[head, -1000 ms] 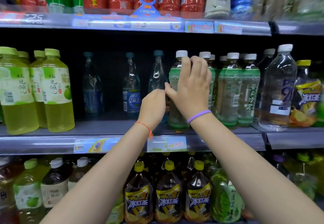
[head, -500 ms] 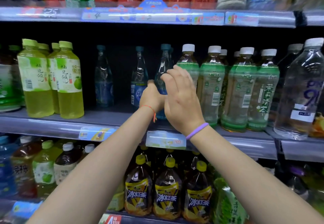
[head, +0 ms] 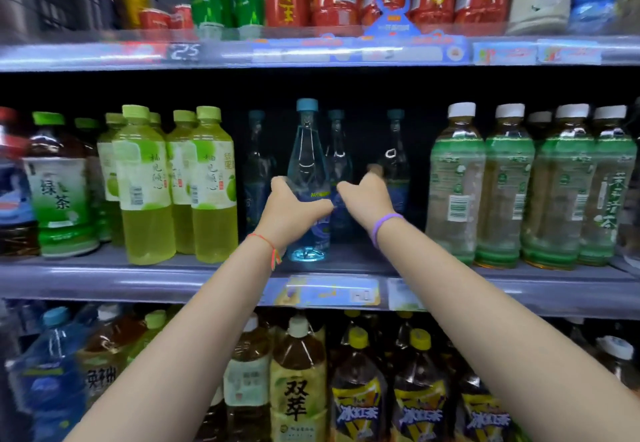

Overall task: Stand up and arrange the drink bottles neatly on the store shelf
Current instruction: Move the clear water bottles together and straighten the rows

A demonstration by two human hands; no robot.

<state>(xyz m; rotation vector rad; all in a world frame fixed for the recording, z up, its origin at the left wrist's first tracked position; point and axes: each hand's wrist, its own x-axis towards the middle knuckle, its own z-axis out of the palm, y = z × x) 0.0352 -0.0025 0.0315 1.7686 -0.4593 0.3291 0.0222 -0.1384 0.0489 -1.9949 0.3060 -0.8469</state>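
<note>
L hand (head: 292, 211) grips the front water bottle (head: 307, 168) at its waist, prob to line it up at the shelf (head: 104, 277) edge. R hand (head: 367, 195) curls round a 2nd bottle (head: 341, 164) behind; grip partly hidden.

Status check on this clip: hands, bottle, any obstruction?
Left hand grips clear blue-capped bottle, upright at shelf front. Right hand reaches to another blue-capped bottle behind; grip unclear. No obstruction seen.
</note>
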